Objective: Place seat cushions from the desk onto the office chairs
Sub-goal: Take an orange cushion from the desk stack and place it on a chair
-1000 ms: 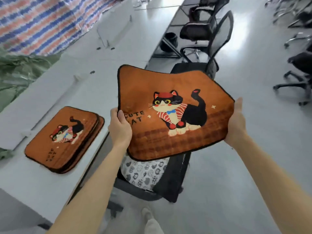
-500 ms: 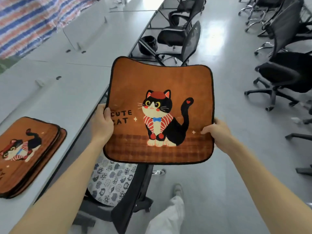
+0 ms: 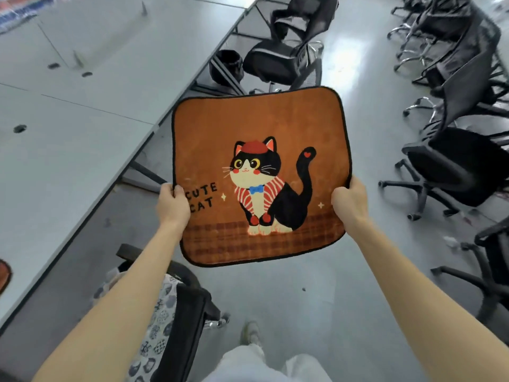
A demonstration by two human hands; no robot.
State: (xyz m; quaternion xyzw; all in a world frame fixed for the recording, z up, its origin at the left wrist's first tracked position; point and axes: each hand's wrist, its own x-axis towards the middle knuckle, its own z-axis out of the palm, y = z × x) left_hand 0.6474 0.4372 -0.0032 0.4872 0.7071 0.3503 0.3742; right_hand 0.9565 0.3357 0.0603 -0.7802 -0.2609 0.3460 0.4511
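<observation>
An orange seat cushion (image 3: pixel 259 125) with a black cat and the words "CUTE CAT" hangs in the air over the grey floor. My left hand (image 3: pixel 172 204) grips its left edge and my right hand (image 3: pixel 349 201) grips its right edge. Beyond the cushion stands a black office chair (image 3: pixel 278 60) by the desk. Only a sliver of the stack of orange cushions (image 3: pixel 4 274) shows at the left edge, on the long grey desk (image 3: pixel 68 128). Below my left arm is a chair (image 3: pixel 181 307) that carries a white patterned cushion (image 3: pixel 157 326).
Several black office chairs (image 3: pixel 451 161) crowd the right side of the aisle. A black bin (image 3: pixel 227 66) sits under the desk near the far chair. My feet and light trousers (image 3: pixel 256 359) show at the bottom, on open grey floor.
The view has shifted forward and right along the aisle. The cushion stack has slid almost out of view at left. The held cushion sits lower and more central, both hands still on it.
</observation>
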